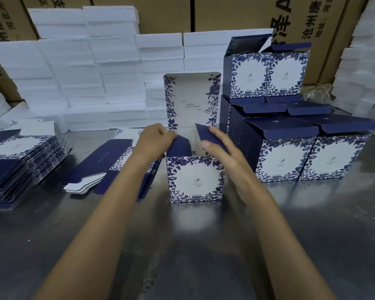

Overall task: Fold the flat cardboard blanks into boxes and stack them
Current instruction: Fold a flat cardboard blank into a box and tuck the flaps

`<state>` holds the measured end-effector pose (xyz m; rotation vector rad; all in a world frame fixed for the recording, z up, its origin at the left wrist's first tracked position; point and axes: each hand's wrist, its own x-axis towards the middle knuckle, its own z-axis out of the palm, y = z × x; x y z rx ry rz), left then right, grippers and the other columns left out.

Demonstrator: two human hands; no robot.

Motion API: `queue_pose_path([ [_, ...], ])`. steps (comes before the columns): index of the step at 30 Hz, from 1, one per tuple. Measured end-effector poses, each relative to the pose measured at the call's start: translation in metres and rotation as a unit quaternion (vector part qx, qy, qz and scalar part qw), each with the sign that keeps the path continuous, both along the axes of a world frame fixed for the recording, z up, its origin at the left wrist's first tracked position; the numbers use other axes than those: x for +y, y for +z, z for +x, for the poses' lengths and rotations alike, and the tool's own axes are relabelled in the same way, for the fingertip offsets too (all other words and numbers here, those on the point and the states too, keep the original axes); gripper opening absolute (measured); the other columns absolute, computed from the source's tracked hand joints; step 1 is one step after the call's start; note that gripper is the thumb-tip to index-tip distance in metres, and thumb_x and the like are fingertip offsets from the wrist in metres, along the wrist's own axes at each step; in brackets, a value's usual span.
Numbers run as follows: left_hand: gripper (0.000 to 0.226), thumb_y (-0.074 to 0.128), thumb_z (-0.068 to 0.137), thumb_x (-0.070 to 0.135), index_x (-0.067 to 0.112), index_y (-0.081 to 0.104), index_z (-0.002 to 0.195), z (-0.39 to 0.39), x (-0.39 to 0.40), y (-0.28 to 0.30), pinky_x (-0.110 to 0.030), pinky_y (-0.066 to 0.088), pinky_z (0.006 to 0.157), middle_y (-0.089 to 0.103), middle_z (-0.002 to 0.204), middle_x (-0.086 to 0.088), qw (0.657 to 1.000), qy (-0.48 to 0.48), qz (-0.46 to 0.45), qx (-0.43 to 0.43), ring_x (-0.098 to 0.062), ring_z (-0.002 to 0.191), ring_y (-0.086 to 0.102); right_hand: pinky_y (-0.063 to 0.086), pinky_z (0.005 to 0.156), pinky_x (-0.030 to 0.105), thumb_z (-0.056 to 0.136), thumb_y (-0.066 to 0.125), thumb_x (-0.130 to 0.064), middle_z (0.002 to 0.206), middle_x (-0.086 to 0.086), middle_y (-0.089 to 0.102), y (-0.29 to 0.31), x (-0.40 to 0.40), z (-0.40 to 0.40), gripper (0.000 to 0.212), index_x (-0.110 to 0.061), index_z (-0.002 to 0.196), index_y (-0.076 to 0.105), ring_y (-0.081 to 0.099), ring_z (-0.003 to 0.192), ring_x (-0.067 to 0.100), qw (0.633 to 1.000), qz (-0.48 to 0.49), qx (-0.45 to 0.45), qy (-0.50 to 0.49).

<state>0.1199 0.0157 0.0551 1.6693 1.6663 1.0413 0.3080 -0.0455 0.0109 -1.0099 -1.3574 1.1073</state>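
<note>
Behind the box being folded, brown shipping cartons (236,14) line the wall, and in front of them rises a wide bank of white foam blocks (85,68), probably padding kept within reach for packing. The steel table (182,245) carries everything else. Right of the box stand the finished boxes (290,148), stacked in two layers with their lids left up, apparently so they can be filled later. Far to its left lies the tall pile of flat blanks (20,161), and between that pile and the box a few loose blanks (108,165) are fanned out, ready to be taken one at a time. The box (195,178) itself sits upright at the middle of the table, its printed front facing the person and its long lid standing straight up at the back, which leaves the opening free. The left hand (156,141) curls its fingers round the left side flap, seemingly tucking it inward. The right hand (223,148) presses straight, slightly spread fingers against the right flap to push it in.
</note>
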Motion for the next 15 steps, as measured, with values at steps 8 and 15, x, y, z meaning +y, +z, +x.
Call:
queue_pose_path([
  [8,0.023,0.062,0.097,0.026,0.023,0.046,0.081,0.008,-0.023,-0.038,-0.036,0.041,0.079,0.058,0.084,-0.005,0.931,0.003,0.025,-0.365,-0.020,0.079,0.054,0.046,0.073,0.025,0.080,0.084,-0.028,0.097,-0.006,0.069,0.021,0.008,0.020,0.033,-0.017,0.098,0.059,0.065,0.082,0.010,0.990,-0.113,-0.071,-0.051],
  [15,0.021,0.063,0.097,0.031,0.020,0.049,0.086,0.009,-0.028,-0.043,-0.038,0.042,0.083,0.055,0.094,-0.010,0.926,-0.009,0.029,-0.375,-0.020,0.086,0.053,0.035,0.046,0.027,0.098,0.065,-0.022,0.050,0.000,0.035,0.047,0.008,0.026,0.050,-0.019,0.056,0.037,0.038,0.047,0.016,0.955,-0.105,-0.276,-0.033],
])
